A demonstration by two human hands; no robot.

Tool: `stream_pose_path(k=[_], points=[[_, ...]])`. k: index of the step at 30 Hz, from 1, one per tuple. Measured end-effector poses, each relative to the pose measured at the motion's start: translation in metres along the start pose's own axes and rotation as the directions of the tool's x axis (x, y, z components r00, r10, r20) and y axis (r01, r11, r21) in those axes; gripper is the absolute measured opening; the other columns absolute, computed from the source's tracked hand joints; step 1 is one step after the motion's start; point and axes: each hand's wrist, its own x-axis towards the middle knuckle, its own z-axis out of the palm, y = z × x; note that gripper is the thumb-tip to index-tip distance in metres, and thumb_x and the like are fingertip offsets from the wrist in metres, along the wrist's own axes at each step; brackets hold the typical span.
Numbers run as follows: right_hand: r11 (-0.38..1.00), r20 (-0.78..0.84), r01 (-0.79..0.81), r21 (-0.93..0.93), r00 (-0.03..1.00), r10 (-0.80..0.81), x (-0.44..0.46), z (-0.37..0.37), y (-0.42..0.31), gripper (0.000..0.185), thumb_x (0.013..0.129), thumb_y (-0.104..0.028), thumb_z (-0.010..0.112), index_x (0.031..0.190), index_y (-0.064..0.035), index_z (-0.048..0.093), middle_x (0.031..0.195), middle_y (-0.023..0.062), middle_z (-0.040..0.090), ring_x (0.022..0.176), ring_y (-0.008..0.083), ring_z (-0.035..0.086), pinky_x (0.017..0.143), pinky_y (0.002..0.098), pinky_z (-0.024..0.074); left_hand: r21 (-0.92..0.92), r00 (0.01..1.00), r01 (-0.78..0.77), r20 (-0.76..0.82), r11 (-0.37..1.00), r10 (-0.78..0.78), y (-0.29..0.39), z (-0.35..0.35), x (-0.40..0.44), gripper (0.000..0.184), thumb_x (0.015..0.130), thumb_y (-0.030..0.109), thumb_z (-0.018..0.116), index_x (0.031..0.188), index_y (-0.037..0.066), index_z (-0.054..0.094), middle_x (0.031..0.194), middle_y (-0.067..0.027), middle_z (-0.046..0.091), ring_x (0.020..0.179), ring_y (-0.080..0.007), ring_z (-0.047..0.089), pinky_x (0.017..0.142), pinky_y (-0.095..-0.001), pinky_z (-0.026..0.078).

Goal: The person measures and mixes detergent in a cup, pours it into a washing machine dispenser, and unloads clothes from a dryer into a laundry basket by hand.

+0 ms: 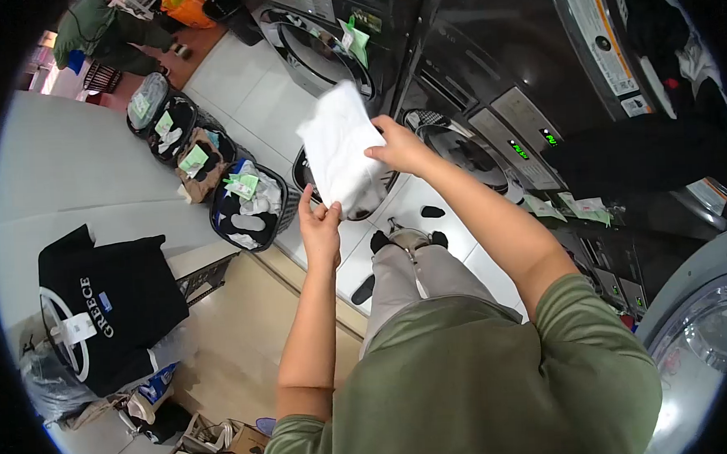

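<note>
A white cloth [344,147] hangs in the air between my hands, slightly blurred at its top. My right hand [399,147] grips its right edge between thumb and fingers. At the lower left corner, my left hand [321,230] pinches the fabric, with one finger pointing up. Below the cloth, on the floor, stands a dark basket [299,171], mostly hidden by the cloth and my hands; dark and light laundry shows inside it. Whether the cloth is a garment or a towel I cannot tell.
Several laundry baskets [280,222] with green tags line the left. Black washing machines [454,65] stand along the right, one round door [317,54] ajar. A black T-shirt [111,299] lies at left. Another person [108,35] is at the far left.
</note>
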Motion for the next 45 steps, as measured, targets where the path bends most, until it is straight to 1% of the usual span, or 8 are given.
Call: stream_pose_path(k=[10, 13, 19, 27, 37, 39, 40, 45], points=[[0.921, 0.154, -0.115, -0.373, 0.971, 0.184, 0.004, 0.089, 0.279, 0.051, 0.081, -0.025, 0.072, 0.125, -0.0044, 0.056, 0.115, 0.0206, 0.065, 0.109, 0.0371, 0.062, 0.093, 0.0438, 0.0486, 0.494, 0.984, 0.177, -0.106, 0.851, -0.143, -0.196, -0.033, -0.004, 0.053, 0.092, 0.013, 0.062, 0.14, 0.003, 0.042, 0.129, -0.0182, 0.056, 0.115, -0.0251, 0.056, 0.094, -0.0348, 0.046], [0.91, 0.275, -0.161, -0.383, 0.92, 0.279, -0.037, 0.114, 0.428, 0.028, 0.083, -0.032, 0.069, 0.096, -0.008, 0.069, 0.101, 0.0174, 0.068, 0.098, 0.0363, 0.064, 0.086, 0.044, 0.0509, 0.957, 0.978, -0.209, 0.208, 0.201, 0.031, -0.278, -0.061, -0.058, 0.049, 0.085, 0.025, 0.068, 0.13, 0.01, 0.057, 0.133, -0.0237, 0.052, 0.12, -0.0378, 0.052, 0.102, -0.0428, 0.043], [0.607, 0.476, -0.054, -0.793, 0.566, 0.673, -0.077, 0.193, 0.738, 0.033, 0.085, -0.033, 0.065, 0.113, -0.0179, 0.071, 0.123, 0.0089, 0.064, 0.132, 0.0396, 0.04, 0.105, 0.0498, 0.0417, 0.955, 0.996, 0.083, -0.089, 0.286, 0.008, -0.328, -0.046, -0.101, 0.043, 0.079, 0.025, 0.071, 0.12, 0.014, 0.066, 0.132, -0.0206, 0.053, 0.118, -0.0421, 0.051, 0.101, -0.0465, 0.042], [0.702, 0.393, -0.084, -0.707, 0.778, 0.489, -0.071, 0.317, 0.973, 0.036, 0.081, -0.034, 0.066, 0.114, -0.0196, 0.072, 0.119, 0.007, 0.068, 0.13, 0.0316, 0.047, 0.12, 0.0514, 0.0178, 0.979, 0.984, 0.16, -0.169, 0.125, 0.063, -0.352, -0.031, -0.127, 0.045, 0.085, 0.032, 0.06, 0.117, 0.001, 0.062, 0.129, -0.0318, 0.049, 0.119, -0.045, 0.051, 0.102, -0.0505, 0.039], [0.799, -0.024, -0.35, -0.488, 0.921, 0.388, -0.076, 0.294, 0.867, 0.058, 0.094, -0.046, 0.053, 0.065, 0.0011, 0.069, 0.072, 0.0239, 0.066, 0.072, 0.041, 0.065, 0.07, 0.0515, 0.0486, 0.999, 1.0, 0.012, -0.012, 0.043, 0.018, -0.325, 0.0, -0.085, 0.037, 0.081, 0.028, 0.068, 0.116, 0.016, 0.067, 0.124, -0.0159, 0.057, 0.111, -0.0376, 0.055, 0.093, -0.0449, 0.048], [0.872, 0.323, 0.194, -0.449, 0.945, -0.044, -0.092, 0.259, 0.816, 0.054, 0.092, -0.046, 0.057, 0.065, -0.0005, 0.068, 0.064, 0.0192, 0.065, 0.058, 0.0302, 0.064, 0.061, 0.044, 0.0496, 0.99, 0.999, 0.034, -0.03, 0.136, -0.025, -0.322, -0.007, -0.077, 0.037, 0.087, 0.033, 0.063, 0.119, 0.016, 0.067, 0.125, -0.0168, 0.057, 0.113, -0.038, 0.054, 0.094, -0.0443, 0.048], [0.97, 0.292, -0.244, -0.023, 0.926, 0.239, -0.104, 0.252, 0.783, 0.047, 0.084, -0.047, 0.07, 0.076, -0.0002, 0.07, 0.061, 0.0111, 0.065, 0.054, 0.0205, 0.062, 0.059, 0.0396, 0.0498, 0.964, 0.991, 0.128, -0.112, 0.234, -0.078, -0.321, -0.009, -0.071, 0.038, 0.088, 0.036, 0.06, 0.12, 0.016, 0.066, 0.124, -0.0173, 0.058, 0.112, -0.0384, 0.055, 0.095, -0.0443, 0.048], [0.998, 0.804, -0.01, -0.065, 0.592, 0.059, -0.135, 0.045, 0.307, 0.051, 0.074, -0.03, 0.077, 0.117, -0.0054, 0.061, 0.098, 0.0155, 0.069, 0.09, 0.0247, 0.065, 0.079, 0.0403, 0.0516, 0.982, 0.91, -0.164, 0.186, 0.089, -0.37, -0.34, -0.038, -0.044, 0.04, 0.093, 0.037, 0.045, 0.118, 0.009, 0.059, 0.13, -0.0168, 0.057, 0.108, -0.0445, 0.056, 0.094, -0.0527, 0.047]])
